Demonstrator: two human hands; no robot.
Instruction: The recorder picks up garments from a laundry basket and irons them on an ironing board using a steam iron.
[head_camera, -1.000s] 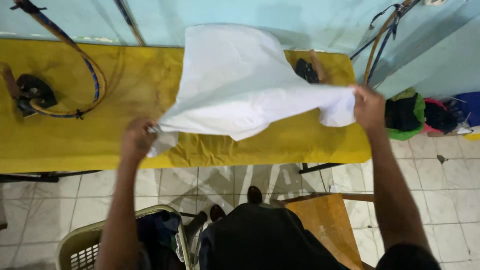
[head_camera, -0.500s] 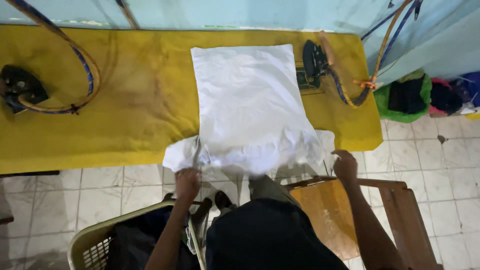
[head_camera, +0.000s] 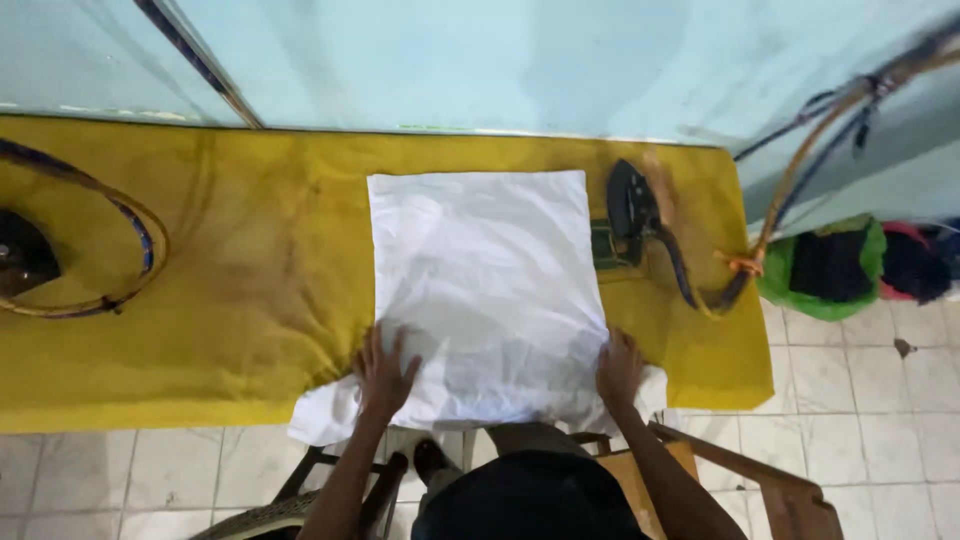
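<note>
Hands, left (head_camera: 385, 375) & right (head_camera: 620, 372), lay flat, fingers spread, gripping nothing, on white cloth (head_camera: 485, 290) w/ iron (head_camera: 635, 210) beyond right grip.

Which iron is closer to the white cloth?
The black iron right of the white cloth, almost beside its edge; the other black iron sits at the table's far left.

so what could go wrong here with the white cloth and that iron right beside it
The iron sits close to the right edge of the white cloth; if hot, it might scorch fabric pushed against it. The cloth's near edge hangs off the yellow table, so it could slide off once the left hand and right hand lift.
</note>
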